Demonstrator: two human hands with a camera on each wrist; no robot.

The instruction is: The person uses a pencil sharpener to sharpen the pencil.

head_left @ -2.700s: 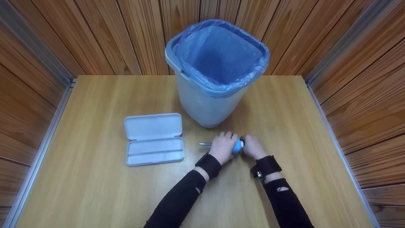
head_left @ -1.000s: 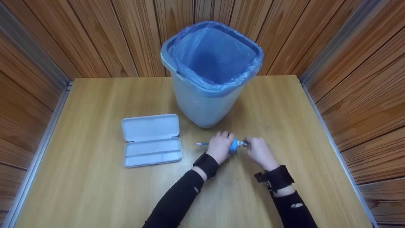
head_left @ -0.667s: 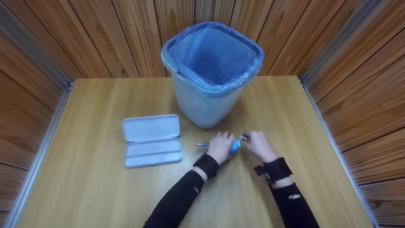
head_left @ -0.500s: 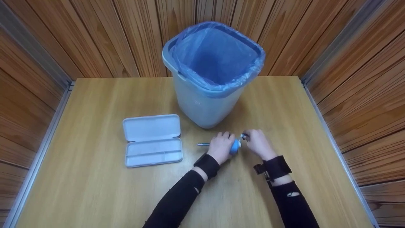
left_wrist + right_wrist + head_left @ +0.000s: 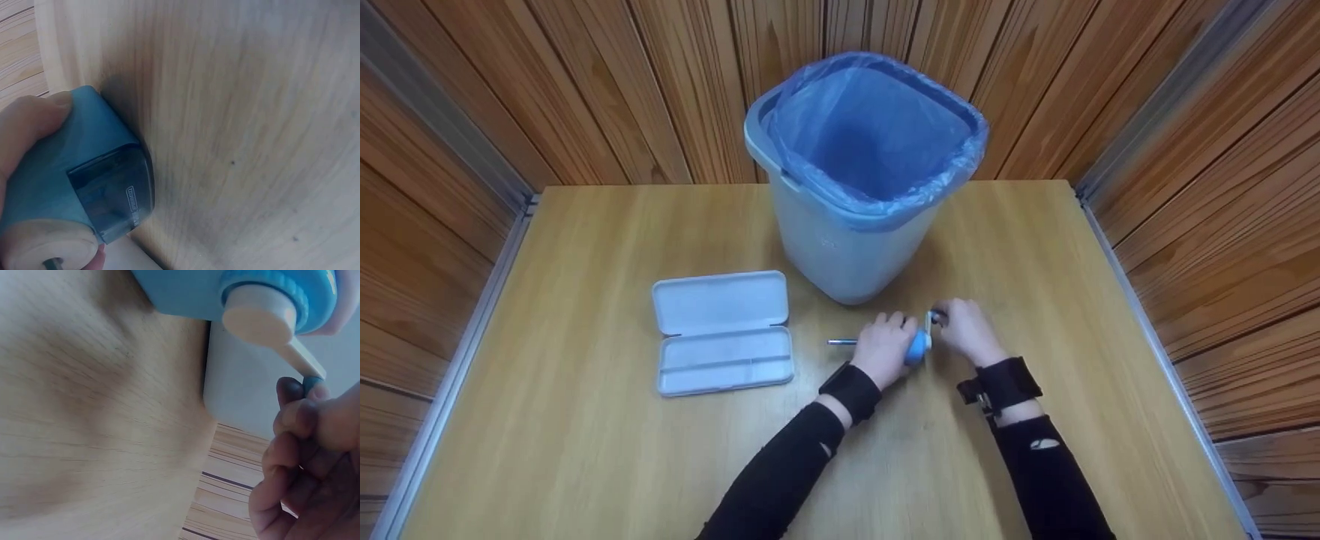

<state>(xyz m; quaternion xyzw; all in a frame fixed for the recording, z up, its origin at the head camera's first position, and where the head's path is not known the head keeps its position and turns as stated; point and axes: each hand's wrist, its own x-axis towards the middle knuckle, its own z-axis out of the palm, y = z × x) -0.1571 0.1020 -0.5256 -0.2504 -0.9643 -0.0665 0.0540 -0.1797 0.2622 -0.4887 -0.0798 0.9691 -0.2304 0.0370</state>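
A blue crank pencil sharpener lies on the wooden table, its clear shavings window showing in the left wrist view. My left hand grips its body from above. A pencil sticks out of the sharpener's left end, past the hand. In the left wrist view its dark end enters the round pale front. My right hand pinches the small blue knob of the white crank between thumb and forefinger. The crank arm points away from me, toward the bin.
An open white pencil case with divided compartments lies to the left of the hands. Behind the sharpener stands a tall bin with a blue liner. Wooden panel walls enclose the table at the back and sides.
My right hand has moved round with the crank, from out to the right to further away and closer to the sharpener. My left hand keeps its grip on the sharpener; the pencil case is still.
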